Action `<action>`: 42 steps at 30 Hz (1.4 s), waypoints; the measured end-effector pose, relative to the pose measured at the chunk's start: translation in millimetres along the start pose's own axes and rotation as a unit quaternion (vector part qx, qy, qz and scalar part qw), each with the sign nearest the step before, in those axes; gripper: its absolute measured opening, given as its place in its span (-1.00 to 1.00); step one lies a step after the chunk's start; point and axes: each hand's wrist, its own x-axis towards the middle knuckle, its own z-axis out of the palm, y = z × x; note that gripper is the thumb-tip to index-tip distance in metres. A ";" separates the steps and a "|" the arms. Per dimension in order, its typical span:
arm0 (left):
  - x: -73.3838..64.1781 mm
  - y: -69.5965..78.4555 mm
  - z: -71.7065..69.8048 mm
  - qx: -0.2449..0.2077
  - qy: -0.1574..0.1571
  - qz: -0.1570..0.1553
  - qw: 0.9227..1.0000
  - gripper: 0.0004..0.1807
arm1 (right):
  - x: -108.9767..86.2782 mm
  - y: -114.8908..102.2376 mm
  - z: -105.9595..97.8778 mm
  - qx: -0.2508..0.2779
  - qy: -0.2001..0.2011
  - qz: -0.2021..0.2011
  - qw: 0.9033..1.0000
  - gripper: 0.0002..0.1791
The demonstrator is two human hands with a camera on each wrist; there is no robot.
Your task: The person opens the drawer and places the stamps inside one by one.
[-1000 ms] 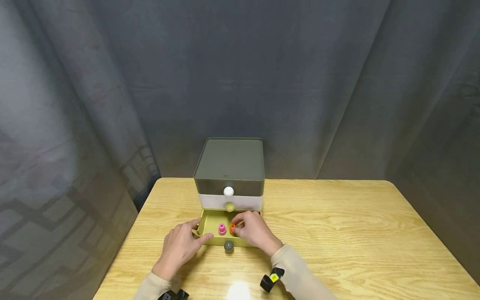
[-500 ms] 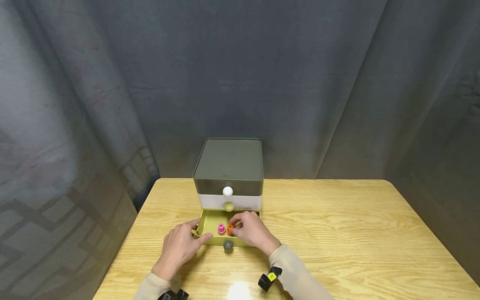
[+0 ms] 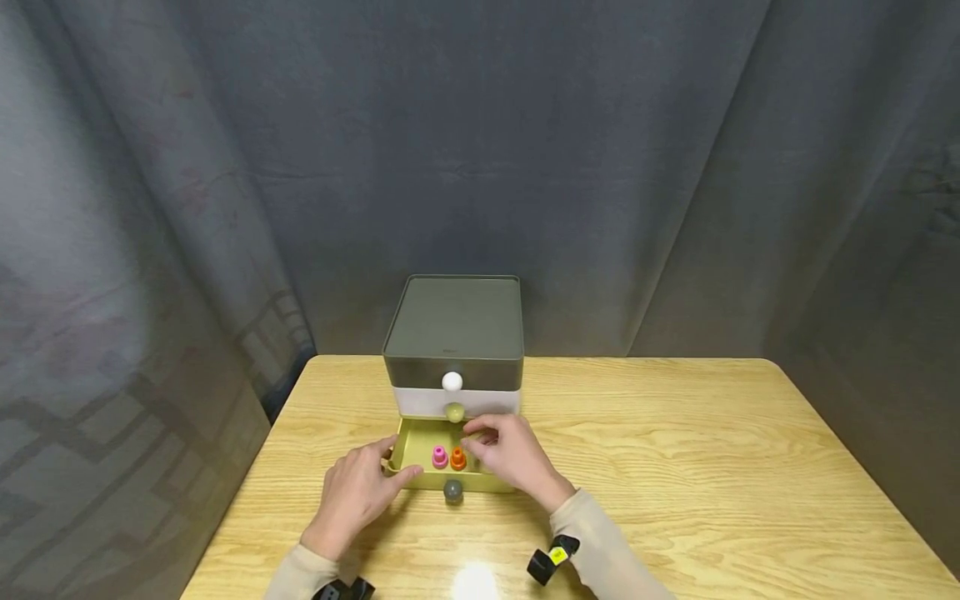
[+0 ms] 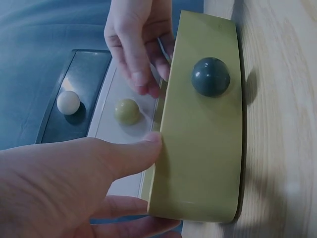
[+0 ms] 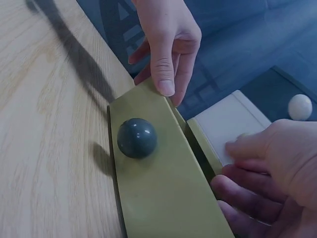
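Note:
A small pink stepped peg and a matching orange one stand upright side by side inside the pulled-out olive drawer. The drawer's front carries a dark grey ball knob. At its left front corner, my left hand grips the drawer, thumb at the top edge of the front and fingers along the outer side. My right hand hovers over the drawer's right part, fingers loosely bent and holding nothing, just right of the orange peg. Both wrist views hide the pegs behind the drawer front.
Above the drawer sit a white drawer with an olive knob and a dark grey top drawer with a white knob. The unit stands on a wooden table, with a grey curtain behind.
My right hand set the orange peg down beside the pink one, let go and drew slightly away to the right. My left hand stayed at the drawer corner.

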 end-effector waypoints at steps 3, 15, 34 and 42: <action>0.2 1.4 -1.0 0.011 -0.003 0.002 1.000 -0.33 | -3.3 -1.3 -5.5 0.003 0.026 0.002 1.000 -0.80; -4.3 5.7 -3.4 0.035 0.037 0.020 0.998 -0.36 | -27.3 2.5 -40.6 0.079 0.119 0.040 0.989 -0.91; -13.7 28.0 10.7 0.045 0.050 0.182 0.981 -0.73 | -63.0 44.5 -91.5 0.081 0.214 0.096 0.969 -0.80; -17.2 29.4 22.6 0.056 0.011 0.228 0.972 -0.72 | -78.9 62.6 -101.7 0.050 0.208 0.117 0.970 -0.77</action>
